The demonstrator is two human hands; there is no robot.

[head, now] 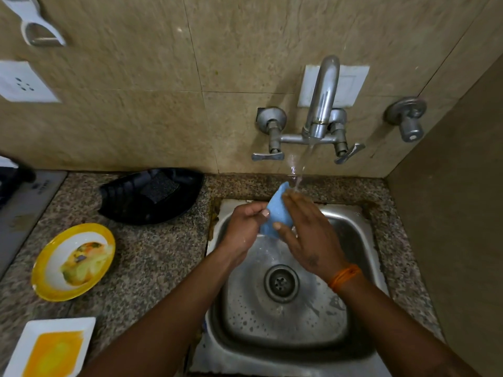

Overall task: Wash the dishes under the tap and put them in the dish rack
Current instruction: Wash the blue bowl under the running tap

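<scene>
Sink (353, 317) at right w/ tap (322, 104) on wall behind; tray (122, 202) left of sink, round plate (43, 268) nearer, square plate (30, 336) nearest.

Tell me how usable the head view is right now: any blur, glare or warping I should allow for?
Head view: wide-angle warping bows the wall tiles and speckled granite counter edges; the white holder at top left is smeared; glare streaks the curved steel tap and steel sink; both hands, left and right, and the blue cup read clearly.
</scene>
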